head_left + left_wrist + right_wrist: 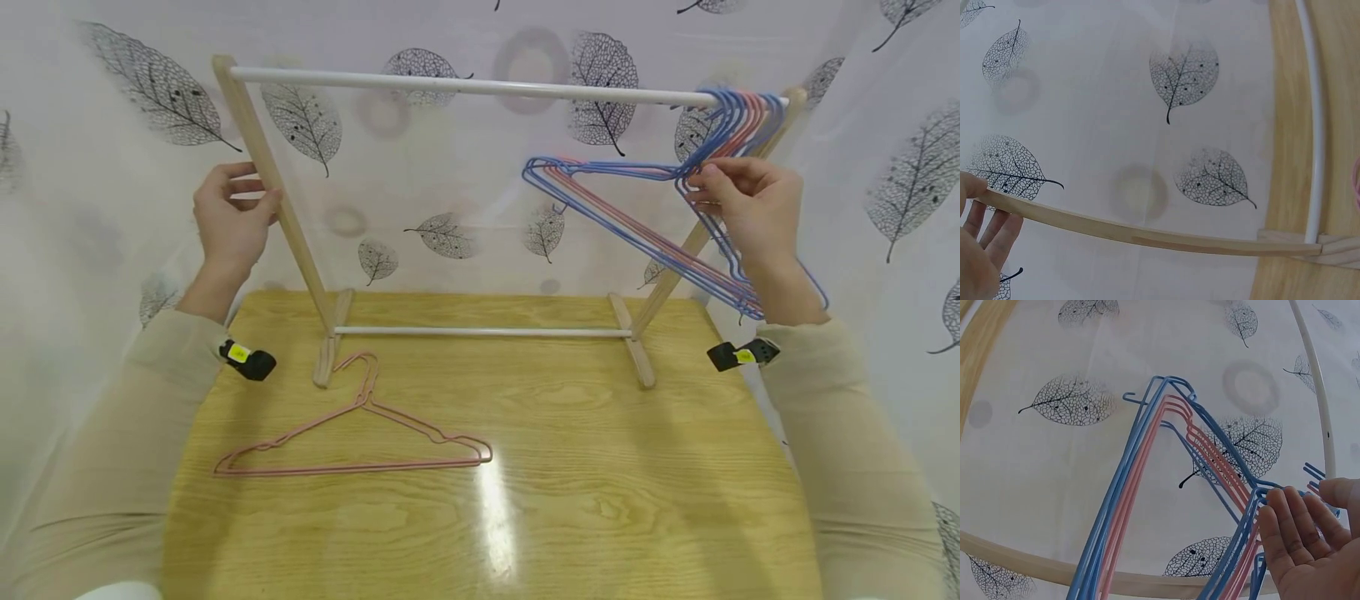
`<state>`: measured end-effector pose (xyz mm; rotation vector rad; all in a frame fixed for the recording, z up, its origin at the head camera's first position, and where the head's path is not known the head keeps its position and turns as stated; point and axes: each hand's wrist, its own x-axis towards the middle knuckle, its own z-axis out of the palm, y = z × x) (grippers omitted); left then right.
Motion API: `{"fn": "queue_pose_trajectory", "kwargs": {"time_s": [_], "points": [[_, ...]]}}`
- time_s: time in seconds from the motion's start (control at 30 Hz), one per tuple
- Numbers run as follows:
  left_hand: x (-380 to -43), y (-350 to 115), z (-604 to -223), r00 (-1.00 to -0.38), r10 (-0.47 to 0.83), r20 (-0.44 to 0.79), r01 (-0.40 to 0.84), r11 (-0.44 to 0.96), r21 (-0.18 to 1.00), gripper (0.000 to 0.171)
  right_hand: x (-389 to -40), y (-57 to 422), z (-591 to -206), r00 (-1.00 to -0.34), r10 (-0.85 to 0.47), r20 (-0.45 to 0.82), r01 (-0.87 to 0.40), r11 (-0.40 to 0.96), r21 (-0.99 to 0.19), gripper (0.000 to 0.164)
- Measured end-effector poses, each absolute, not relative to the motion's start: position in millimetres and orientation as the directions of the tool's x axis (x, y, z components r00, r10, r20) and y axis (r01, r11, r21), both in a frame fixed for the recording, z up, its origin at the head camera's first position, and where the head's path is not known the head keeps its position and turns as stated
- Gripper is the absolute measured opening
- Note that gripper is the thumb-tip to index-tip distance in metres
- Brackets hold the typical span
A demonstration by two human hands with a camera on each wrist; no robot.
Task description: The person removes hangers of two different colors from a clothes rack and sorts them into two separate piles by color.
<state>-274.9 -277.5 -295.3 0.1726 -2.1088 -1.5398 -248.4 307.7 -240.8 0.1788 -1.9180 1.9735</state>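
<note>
In the head view, my left hand (236, 212) holds the left wooden post (281, 187) of a clothes rack, thumb on one side and fingers on the other. Bunched at the right end of the white top rod (465, 85) hang several blue and pink clothes hangers (637, 229). My right hand (761, 208) touches their necks just under the hooks. From the right wrist view, that hand's fingers (1297, 525) look fairly straight against the hangers (1147, 469). A pink hanger (352, 468) lies flat on the table, its hook towards the rack's left foot.
The rack stands at the back of a wood-grain table (600, 475). A white lower bar (480, 332) joins its two feet, including the right foot (633, 342). Behind and beside it hangs a pale curtain (465, 183) with leaf prints.
</note>
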Motion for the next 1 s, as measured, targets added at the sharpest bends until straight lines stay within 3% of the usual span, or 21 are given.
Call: {"fn": "queue_pose_trajectory", "kwargs": {"time_s": [0.33,0.6,0.8,1.0], "points": [[-273,-275,-295,-0.852,-0.396,0.342,0.195,0.366,0.91,0.038,-251,312,-244,-0.914,0.207,0.349,-0.349,0.036,-0.936,0.017],[-273,-276,-294,-0.85,-0.399,0.343,0.195,0.367,0.91,0.038,-255,308,-248,-0.885,0.232,0.404,-0.381,0.142,-0.914,0.017],[-273,-276,-295,-0.848,-0.403,0.345,0.195,0.369,0.909,0.038,-256,302,-249,-0.887,0.247,0.39,-0.32,0.282,-0.905,0.022],[-272,-274,-294,-0.844,-0.406,0.351,0.203,0.365,0.909,0.037,-260,293,-253,-0.894,0.225,0.388,-0.327,0.265,-0.907,0.022]]}}
